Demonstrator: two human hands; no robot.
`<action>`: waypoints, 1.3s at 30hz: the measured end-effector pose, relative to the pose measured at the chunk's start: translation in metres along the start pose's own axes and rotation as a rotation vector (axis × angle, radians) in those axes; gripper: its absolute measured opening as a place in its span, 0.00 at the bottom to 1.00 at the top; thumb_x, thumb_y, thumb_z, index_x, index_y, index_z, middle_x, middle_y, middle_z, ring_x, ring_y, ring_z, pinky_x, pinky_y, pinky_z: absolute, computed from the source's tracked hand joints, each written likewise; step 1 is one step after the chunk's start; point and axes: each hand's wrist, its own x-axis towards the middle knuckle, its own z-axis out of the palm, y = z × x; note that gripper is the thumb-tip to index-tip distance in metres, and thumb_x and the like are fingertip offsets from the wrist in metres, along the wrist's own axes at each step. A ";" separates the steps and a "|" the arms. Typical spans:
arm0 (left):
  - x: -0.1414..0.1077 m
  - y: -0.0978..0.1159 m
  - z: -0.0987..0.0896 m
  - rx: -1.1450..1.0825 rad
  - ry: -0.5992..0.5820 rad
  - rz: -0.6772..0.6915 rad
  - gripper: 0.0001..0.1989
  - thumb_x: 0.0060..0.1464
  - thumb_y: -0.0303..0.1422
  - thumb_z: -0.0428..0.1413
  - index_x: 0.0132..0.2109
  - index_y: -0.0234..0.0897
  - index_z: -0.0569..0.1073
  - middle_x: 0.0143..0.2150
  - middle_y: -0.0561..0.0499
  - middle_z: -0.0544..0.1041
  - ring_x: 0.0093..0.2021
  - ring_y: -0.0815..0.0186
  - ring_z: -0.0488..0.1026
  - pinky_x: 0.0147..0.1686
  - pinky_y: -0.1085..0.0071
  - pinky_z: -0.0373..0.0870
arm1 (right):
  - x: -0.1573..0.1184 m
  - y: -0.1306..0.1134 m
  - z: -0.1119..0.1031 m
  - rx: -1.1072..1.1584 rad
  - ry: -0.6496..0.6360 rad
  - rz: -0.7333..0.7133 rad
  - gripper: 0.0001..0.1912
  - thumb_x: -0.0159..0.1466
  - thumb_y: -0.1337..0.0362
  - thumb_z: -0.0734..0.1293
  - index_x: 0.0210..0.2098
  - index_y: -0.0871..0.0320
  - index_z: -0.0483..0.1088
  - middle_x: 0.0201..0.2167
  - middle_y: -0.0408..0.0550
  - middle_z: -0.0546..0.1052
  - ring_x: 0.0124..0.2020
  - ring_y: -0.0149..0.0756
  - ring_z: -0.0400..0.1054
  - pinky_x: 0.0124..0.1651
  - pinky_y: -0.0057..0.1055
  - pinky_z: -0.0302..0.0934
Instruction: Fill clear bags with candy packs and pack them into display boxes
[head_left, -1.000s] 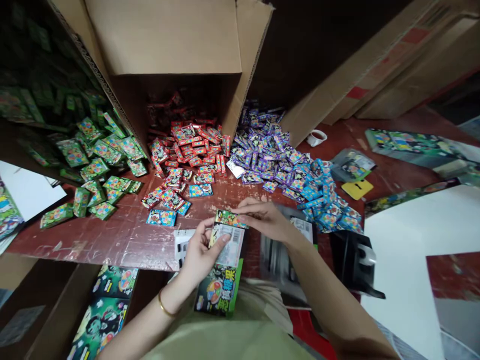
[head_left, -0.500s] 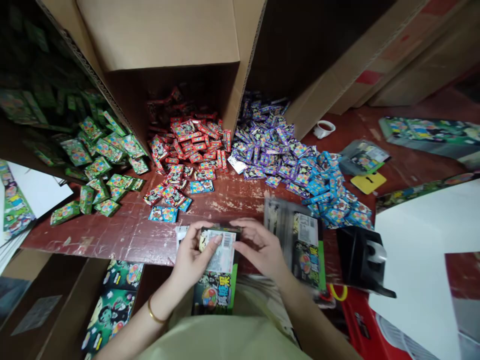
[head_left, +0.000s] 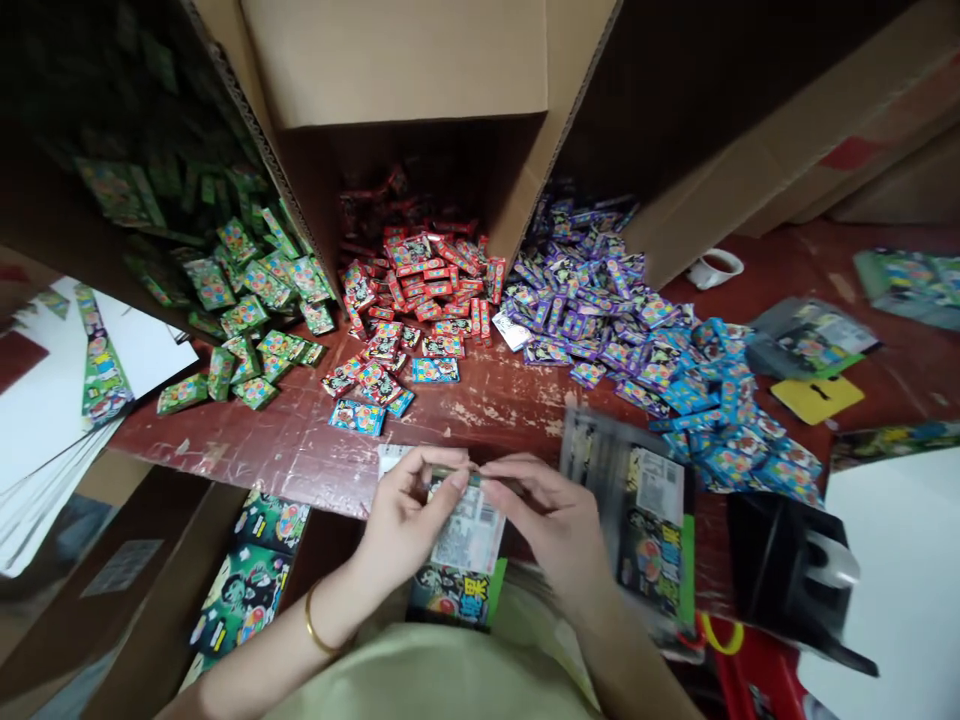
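Note:
A printed plastic pouch (head_left: 466, 540) with a white label and a green edge is upright in front of my body. My left hand (head_left: 412, 510) pinches its top edge, thumb on the near face. Close beside it, my right hand (head_left: 551, 510) pinches the same top edge, its thumb and fingertips nearly meeting the left ones. Just right of my right hand lies a stack of similar pouches (head_left: 649, 530). Beyond my hands, small red packets (head_left: 435, 270), purple packets (head_left: 585, 290), blue packets (head_left: 720, 400) and green packets (head_left: 262, 290) are heaped on the red table (head_left: 300, 465).
Open cardboard boxes (head_left: 405, 60) stand at the back. A black tape dispenser (head_left: 787, 570) sits at the right, with a yellow card (head_left: 816, 398) and a cup (head_left: 714, 268) beyond it. White sheets (head_left: 45, 440) lie at the left, above a carton (head_left: 112, 570).
The camera view has turned left, so the surroundings sit further right in the picture. My right hand's thumb and fingers have come onto the pouch's top edge, nearer my left hand's fingertips.

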 end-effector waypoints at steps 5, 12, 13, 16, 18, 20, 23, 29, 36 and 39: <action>0.011 0.003 0.007 -0.151 -0.020 -0.175 0.17 0.53 0.46 0.60 0.32 0.35 0.76 0.29 0.48 0.80 0.28 0.66 0.74 0.30 0.71 0.68 | 0.006 0.011 -0.013 0.078 -0.037 0.272 0.10 0.55 0.55 0.74 0.32 0.54 0.80 0.35 0.50 0.81 0.36 0.41 0.75 0.41 0.36 0.71; 0.004 -0.011 0.012 0.086 -0.103 0.202 0.12 0.62 0.38 0.52 0.35 0.37 0.75 0.38 0.44 0.79 0.40 0.61 0.75 0.42 0.66 0.69 | -0.001 0.027 -0.029 -0.012 0.039 0.186 0.07 0.54 0.57 0.75 0.28 0.52 0.79 0.33 0.50 0.80 0.35 0.42 0.75 0.38 0.37 0.72; 0.000 -0.012 0.012 0.087 -0.119 0.233 0.08 0.61 0.36 0.53 0.37 0.37 0.74 0.40 0.44 0.79 0.42 0.61 0.75 0.45 0.65 0.70 | -0.004 0.025 -0.029 -0.063 0.025 0.094 0.04 0.55 0.59 0.75 0.28 0.51 0.79 0.35 0.50 0.80 0.37 0.42 0.75 0.40 0.37 0.72; -0.008 -0.015 0.004 0.028 -0.095 0.249 0.04 0.59 0.31 0.56 0.42 0.39 0.72 0.42 0.44 0.80 0.43 0.61 0.77 0.45 0.65 0.72 | -0.005 0.023 -0.023 -0.140 -0.080 -0.085 0.04 0.59 0.63 0.71 0.33 0.48 0.79 0.39 0.48 0.79 0.41 0.41 0.74 0.45 0.38 0.71; -0.009 -0.016 -0.009 -0.054 -0.013 0.259 0.04 0.58 0.30 0.58 0.42 0.40 0.71 0.41 0.45 0.81 0.42 0.61 0.78 0.42 0.66 0.74 | 0.005 0.027 -0.009 -0.091 -0.106 -0.080 0.07 0.64 0.62 0.66 0.37 0.47 0.78 0.42 0.47 0.79 0.43 0.41 0.74 0.48 0.39 0.70; -0.007 -0.017 -0.031 -0.129 0.114 0.268 0.04 0.57 0.31 0.59 0.40 0.40 0.71 0.40 0.47 0.81 0.41 0.62 0.79 0.39 0.68 0.74 | 0.023 0.038 0.015 -0.072 -0.080 0.000 0.08 0.65 0.61 0.64 0.40 0.48 0.76 0.42 0.47 0.79 0.44 0.40 0.74 0.48 0.40 0.69; -0.002 -0.020 -0.076 -0.170 0.270 0.178 0.06 0.57 0.35 0.60 0.39 0.40 0.70 0.39 0.50 0.82 0.37 0.66 0.79 0.35 0.72 0.74 | 0.054 0.060 0.056 -0.289 -0.148 0.074 0.04 0.59 0.64 0.70 0.34 0.55 0.74 0.33 0.47 0.78 0.35 0.39 0.73 0.42 0.37 0.68; -0.003 -0.051 -0.135 -0.209 0.120 -0.375 0.17 0.48 0.43 0.65 0.34 0.37 0.69 0.29 0.55 0.79 0.23 0.71 0.72 0.25 0.76 0.69 | 0.077 0.083 0.098 -0.640 -0.362 0.047 0.08 0.51 0.74 0.73 0.30 0.59 0.74 0.30 0.46 0.74 0.32 0.35 0.69 0.38 0.32 0.63; 0.001 -0.076 -0.127 -0.211 0.064 -0.412 0.18 0.46 0.45 0.66 0.34 0.36 0.71 0.28 0.55 0.78 0.24 0.72 0.70 0.28 0.76 0.66 | 0.072 0.088 0.093 -0.487 -0.420 -0.117 0.07 0.58 0.73 0.67 0.25 0.58 0.72 0.29 0.44 0.72 0.30 0.32 0.67 0.36 0.29 0.61; 0.003 -0.078 -0.128 -0.200 0.064 -0.399 0.17 0.47 0.45 0.65 0.34 0.36 0.71 0.27 0.56 0.77 0.24 0.72 0.70 0.29 0.76 0.65 | 0.067 0.089 0.095 -0.382 -0.352 -0.221 0.03 0.61 0.70 0.65 0.33 0.57 0.72 0.33 0.46 0.74 0.31 0.34 0.67 0.37 0.30 0.63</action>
